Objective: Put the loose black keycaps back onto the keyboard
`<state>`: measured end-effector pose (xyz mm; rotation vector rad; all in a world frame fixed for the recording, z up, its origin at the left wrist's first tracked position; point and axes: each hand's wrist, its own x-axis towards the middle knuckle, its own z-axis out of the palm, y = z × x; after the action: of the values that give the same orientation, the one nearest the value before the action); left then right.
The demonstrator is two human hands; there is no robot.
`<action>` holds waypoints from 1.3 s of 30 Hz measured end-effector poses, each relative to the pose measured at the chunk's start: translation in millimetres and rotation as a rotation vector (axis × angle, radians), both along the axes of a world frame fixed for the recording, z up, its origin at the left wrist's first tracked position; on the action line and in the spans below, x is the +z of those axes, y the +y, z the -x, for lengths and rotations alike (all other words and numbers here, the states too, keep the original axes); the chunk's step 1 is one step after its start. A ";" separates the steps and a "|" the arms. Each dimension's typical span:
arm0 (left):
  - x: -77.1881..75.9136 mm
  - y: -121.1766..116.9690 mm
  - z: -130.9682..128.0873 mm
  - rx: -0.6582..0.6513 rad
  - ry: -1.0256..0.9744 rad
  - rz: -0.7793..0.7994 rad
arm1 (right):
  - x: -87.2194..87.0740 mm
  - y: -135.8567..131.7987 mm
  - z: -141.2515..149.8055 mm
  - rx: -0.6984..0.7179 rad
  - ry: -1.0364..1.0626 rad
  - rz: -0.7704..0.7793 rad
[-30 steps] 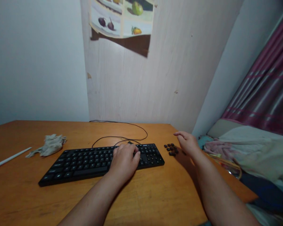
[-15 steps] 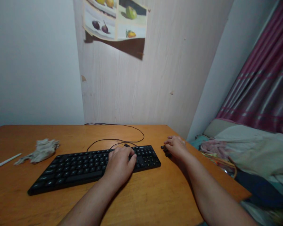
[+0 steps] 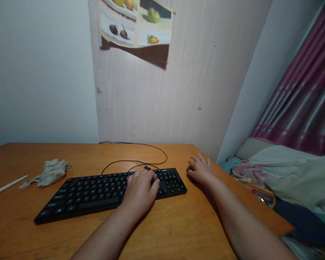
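A black keyboard (image 3: 97,193) lies aslant on the wooden table. Across its right half rests my left hand (image 3: 141,187), its fingers curled down toward the rear edge and the thumb over the keys; the fingertips are largely hidden. Right of the number pad, my right hand (image 3: 202,170) is low over the table, thumb and forefinger pinched at a small black keycap (image 3: 190,169), the other fingers spread. The loose keycaps seen there earlier are mostly covered by this hand.
A black cable (image 3: 135,161) loops behind the keyboard. At left are a crumpled grey-white cloth (image 3: 52,172) and a white stick-like pen (image 3: 8,186). The table (image 3: 173,231) ends on the right, beside a bed with rumpled bedding (image 3: 284,166). Fruit pictures (image 3: 135,25) hang on the wall.
My right hand has come left and down from beside the loose keycaps onto them, and its thumb and forefinger have closed. My left hand stays on the keyboard. The view has shifted slightly.
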<state>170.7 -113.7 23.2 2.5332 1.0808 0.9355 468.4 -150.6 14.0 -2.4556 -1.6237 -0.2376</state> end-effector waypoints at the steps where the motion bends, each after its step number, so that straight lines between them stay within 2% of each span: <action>1: 0.2 -0.2 -0.1 -0.001 -0.001 0.001 | 0.1 0.5 0.6 0.001 -0.002 0.007; 12: 0.3 -1.4 -1.2 0.002 -0.009 0.010 | 0.5 0.9 4.6 0.044 0.011 -0.003; 20: 2.4 -2.3 -1.0 0.001 -0.004 0.017 | 0.1 0.9 2.3 0.121 0.044 -0.132; 27: -1.0 -2.4 -2.5 0.005 -0.007 0.017 | 10.0 -4.7 21.0 0.381 0.137 -0.276; 33: -1.3 -4.2 -3.3 0.012 0.011 0.032 | 9.6 -9.0 45.5 0.573 0.227 -0.197; 39: -2.8 -6.8 -4.8 -0.005 0.040 0.023 | 13.2 -12.1 64.4 0.648 0.182 -0.150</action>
<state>175.5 -120.5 20.3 2.5453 1.0895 0.8690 404.0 -162.7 27.2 -1.6720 -2.1085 -0.0332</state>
